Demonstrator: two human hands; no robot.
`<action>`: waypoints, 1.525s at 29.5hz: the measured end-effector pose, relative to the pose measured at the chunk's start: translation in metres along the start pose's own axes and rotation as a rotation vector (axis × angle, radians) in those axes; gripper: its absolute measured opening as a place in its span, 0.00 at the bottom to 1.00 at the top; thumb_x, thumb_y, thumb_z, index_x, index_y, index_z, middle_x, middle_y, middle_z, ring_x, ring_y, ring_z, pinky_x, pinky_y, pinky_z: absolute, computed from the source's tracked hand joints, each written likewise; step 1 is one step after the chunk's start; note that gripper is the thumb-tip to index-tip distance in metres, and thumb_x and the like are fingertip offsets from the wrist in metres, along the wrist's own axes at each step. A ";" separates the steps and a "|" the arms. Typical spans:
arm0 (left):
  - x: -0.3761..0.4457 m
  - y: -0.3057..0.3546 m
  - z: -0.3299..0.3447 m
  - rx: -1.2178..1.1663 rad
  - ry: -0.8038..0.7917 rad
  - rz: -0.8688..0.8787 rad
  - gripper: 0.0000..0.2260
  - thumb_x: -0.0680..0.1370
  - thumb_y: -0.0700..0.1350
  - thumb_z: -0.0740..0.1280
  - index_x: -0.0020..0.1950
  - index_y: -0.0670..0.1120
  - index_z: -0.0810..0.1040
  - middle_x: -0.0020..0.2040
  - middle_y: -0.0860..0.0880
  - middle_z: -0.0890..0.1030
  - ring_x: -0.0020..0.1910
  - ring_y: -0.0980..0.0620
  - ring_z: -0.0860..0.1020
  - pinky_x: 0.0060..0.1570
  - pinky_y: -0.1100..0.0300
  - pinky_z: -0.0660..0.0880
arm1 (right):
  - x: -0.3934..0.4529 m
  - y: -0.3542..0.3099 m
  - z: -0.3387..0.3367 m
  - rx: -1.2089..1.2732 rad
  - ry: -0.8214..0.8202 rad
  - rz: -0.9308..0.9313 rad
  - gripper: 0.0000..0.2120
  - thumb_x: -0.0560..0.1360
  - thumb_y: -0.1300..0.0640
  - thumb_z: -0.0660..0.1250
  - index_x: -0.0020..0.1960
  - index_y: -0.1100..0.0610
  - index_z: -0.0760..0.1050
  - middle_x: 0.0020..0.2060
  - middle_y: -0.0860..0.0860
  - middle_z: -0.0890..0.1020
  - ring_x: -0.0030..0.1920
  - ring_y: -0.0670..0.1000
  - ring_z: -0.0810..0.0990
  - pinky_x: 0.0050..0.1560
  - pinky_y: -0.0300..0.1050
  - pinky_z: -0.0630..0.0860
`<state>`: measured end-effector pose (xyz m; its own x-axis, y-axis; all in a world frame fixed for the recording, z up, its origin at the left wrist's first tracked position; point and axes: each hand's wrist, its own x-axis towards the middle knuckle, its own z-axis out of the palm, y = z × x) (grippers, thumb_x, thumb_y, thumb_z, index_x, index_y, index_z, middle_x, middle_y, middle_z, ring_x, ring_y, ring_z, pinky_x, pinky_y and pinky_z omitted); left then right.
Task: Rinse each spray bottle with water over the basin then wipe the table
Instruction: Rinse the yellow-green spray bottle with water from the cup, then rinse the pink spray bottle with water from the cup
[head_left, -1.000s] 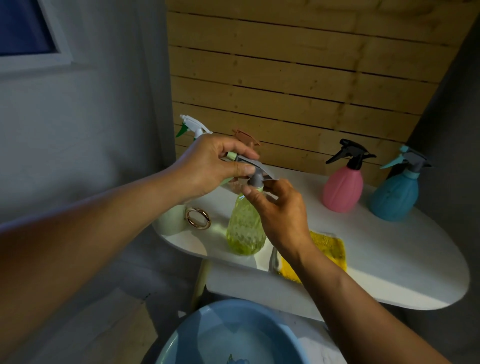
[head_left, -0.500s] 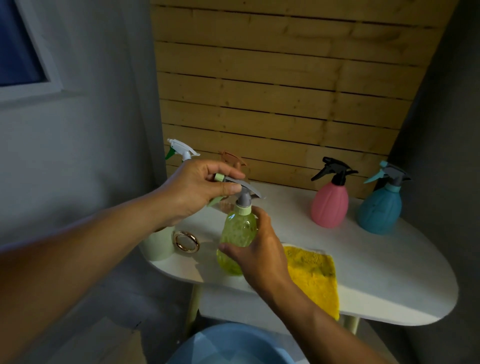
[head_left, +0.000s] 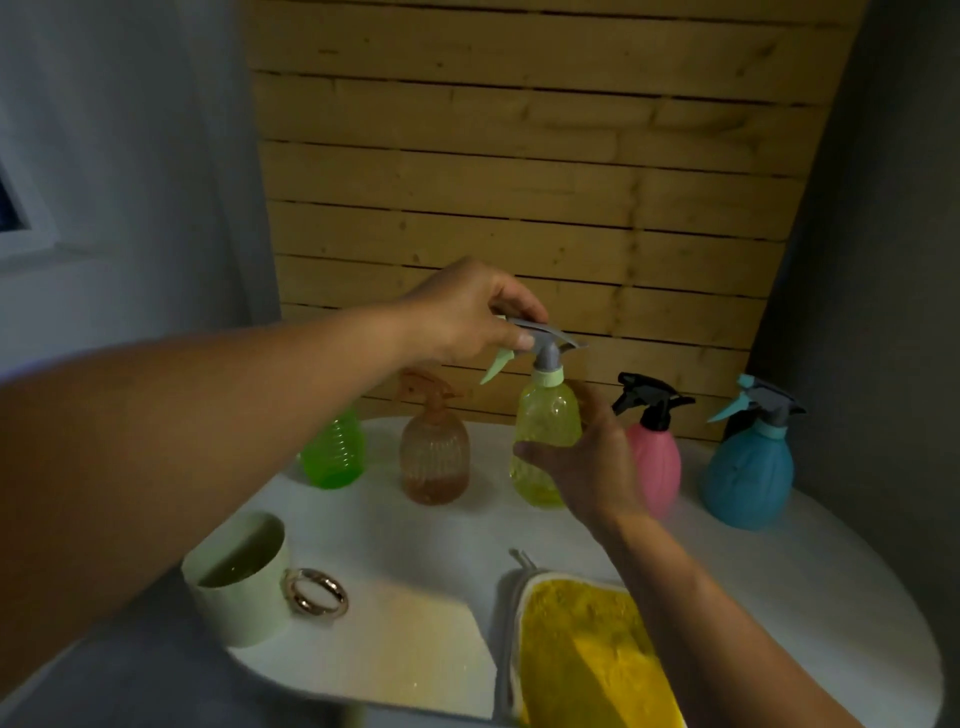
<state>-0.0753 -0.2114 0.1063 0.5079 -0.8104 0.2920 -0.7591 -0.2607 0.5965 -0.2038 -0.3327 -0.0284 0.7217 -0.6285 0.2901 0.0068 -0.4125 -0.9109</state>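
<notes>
The left hand (head_left: 462, 312) pinches the grey sprayer head while the right hand (head_left: 587, 467) cups the translucent yellow-green plastic spray bottle (head_left: 545, 431) near the white table's (head_left: 779, 597) back edge; wiping seemingly remains.

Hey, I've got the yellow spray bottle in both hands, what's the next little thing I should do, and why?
Probably set the yellow bottle down in the gap between the brown bottle and the pink bottle and let go. The left hand pinches its grey sprayer head, the right hand cups its body, and it is upright in line with the row.
</notes>
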 end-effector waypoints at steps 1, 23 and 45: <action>0.011 -0.003 0.006 0.007 -0.016 0.009 0.11 0.76 0.42 0.76 0.57 0.52 0.85 0.49 0.60 0.84 0.51 0.65 0.80 0.52 0.73 0.73 | 0.007 0.009 0.000 0.020 0.007 0.002 0.34 0.66 0.60 0.82 0.66 0.47 0.71 0.55 0.47 0.81 0.52 0.49 0.81 0.43 0.44 0.78; 0.054 -0.055 0.051 -0.108 -0.024 -0.118 0.11 0.74 0.41 0.78 0.53 0.52 0.85 0.43 0.59 0.83 0.44 0.66 0.79 0.42 0.77 0.70 | 0.037 0.088 0.021 0.043 0.090 0.043 0.36 0.65 0.58 0.82 0.67 0.46 0.69 0.59 0.49 0.78 0.56 0.51 0.79 0.53 0.50 0.79; 0.052 -0.055 0.048 -0.075 -0.076 -0.087 0.12 0.73 0.39 0.78 0.52 0.53 0.84 0.45 0.54 0.85 0.45 0.63 0.80 0.47 0.72 0.72 | 0.017 0.087 0.024 -0.048 0.107 0.036 0.38 0.68 0.48 0.80 0.73 0.48 0.67 0.62 0.47 0.76 0.60 0.48 0.76 0.57 0.50 0.79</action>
<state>-0.0268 -0.2649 0.0528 0.5360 -0.8245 0.1816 -0.6795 -0.2937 0.6723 -0.1745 -0.3637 -0.1099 0.6428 -0.7091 0.2899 -0.0527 -0.4185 -0.9067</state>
